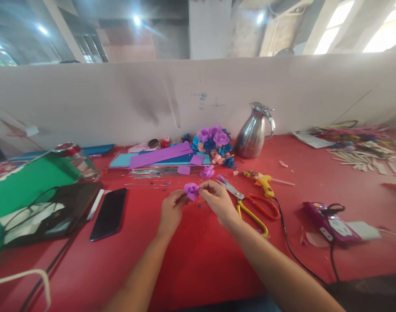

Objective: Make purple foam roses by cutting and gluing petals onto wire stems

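Between my two hands, just above the red table [191, 268], is a small purple paper flower [191, 190]. My left hand [173, 210] pinches it from the left, low down, with fingers closed. On the other side, my right hand [219, 201] has thumb and fingers closed on its petals. Another purple paper flower [207, 172] lies just beyond. Behind that sits a bunch of purple, blue and pink paper flowers [214, 141]. Scissors [240, 197] with red and yellow handles lie open beside my right hand. Purple paper squares [184, 170] rest past my fingers.
A yellow glue gun [263, 181] with a trailing cord lies right of the scissors. At the back stand a steel jug [252, 132] and paper strips [162, 155] with thin wires before them. A phone [109, 213], glass jar [79, 162] and purple power strip [331, 223] lie around.
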The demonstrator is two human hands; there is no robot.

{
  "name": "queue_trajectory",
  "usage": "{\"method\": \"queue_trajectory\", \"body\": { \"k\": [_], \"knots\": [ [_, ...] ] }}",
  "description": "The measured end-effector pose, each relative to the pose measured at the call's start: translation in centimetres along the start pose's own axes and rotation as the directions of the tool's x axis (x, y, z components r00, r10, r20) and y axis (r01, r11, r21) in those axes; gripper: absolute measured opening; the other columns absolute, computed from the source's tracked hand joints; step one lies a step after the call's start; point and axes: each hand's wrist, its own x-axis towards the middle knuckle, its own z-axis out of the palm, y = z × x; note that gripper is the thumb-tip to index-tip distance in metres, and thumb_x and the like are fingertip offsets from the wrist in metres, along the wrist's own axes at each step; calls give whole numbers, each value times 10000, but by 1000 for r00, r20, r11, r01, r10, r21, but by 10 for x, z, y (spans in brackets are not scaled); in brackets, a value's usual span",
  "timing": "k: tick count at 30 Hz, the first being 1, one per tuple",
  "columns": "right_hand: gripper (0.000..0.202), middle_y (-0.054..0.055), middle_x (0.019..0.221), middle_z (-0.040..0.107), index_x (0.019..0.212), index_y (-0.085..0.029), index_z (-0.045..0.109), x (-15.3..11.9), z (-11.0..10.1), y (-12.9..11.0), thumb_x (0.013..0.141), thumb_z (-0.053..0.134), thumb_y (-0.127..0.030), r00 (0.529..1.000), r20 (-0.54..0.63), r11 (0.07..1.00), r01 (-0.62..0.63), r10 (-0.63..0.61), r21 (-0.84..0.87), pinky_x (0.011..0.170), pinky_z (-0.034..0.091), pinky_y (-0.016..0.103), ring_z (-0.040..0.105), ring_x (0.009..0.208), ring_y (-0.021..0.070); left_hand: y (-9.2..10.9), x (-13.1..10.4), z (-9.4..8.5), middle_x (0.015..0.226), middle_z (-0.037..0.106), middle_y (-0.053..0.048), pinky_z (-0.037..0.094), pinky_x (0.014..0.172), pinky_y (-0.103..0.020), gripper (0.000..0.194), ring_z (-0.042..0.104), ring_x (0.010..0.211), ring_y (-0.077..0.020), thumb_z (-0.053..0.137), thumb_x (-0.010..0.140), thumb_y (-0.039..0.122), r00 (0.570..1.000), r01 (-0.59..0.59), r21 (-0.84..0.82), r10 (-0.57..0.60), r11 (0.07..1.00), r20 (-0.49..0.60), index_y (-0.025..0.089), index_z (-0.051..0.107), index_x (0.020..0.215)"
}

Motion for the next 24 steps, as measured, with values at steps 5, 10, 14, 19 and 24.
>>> {"method": "queue_trajectory", "body": {
  "k": [5,10,14,19,24],
  "knots": [
    [147,-28,606,569,711,-179,596,-1,-2,0,658,597,-316,998,19,997,66,-65,-29,464,336,203,445,501,84,-4,0,0,720,642,-13,438,659,-250,184,535,674,-150,577,764,260,1000,-22,13,22,1000,13,192,741,812],
    [147,-34,566,547,670,-176,592,1,-1,0,660,600,-323,999,29,999,44,-43,-16,470,325,203,429,487,77,-3,0,0,677,600,8,423,649,-237,177,518,661,-137,589,753,251,1000,11,-52,-11,999,3,193,739,828],
    [150,-67,477,472,650,-176,575,2,-1,0,625,600,-322,997,3,996,-72,72,44,438,281,198,386,430,65,0,0,0,667,594,6,420,650,-242,169,512,652,-138,609,740,266,1000,28,-68,-28,997,3,184,740,808],
    [116,-66,497,478,662,-185,558,0,-1,0,623,582,-291,999,0,997,-50,50,55,433,277,196,393,441,69,2,0,0,650,592,5,419,640,-240,170,515,649,-142,586,747,246,1000,19,-26,-19,999,4,186,741,779],
    [123,-35,616,554,727,-185,591,-2,-1,-1,662,591,-289,995,21,995,96,-96,1,489,341,197,444,531,84,1,0,0,677,607,-3,424,641,-240,176,522,657,-146,584,742,248,1000,1,-25,-1,1000,8,191,742,797]
  ]
}}
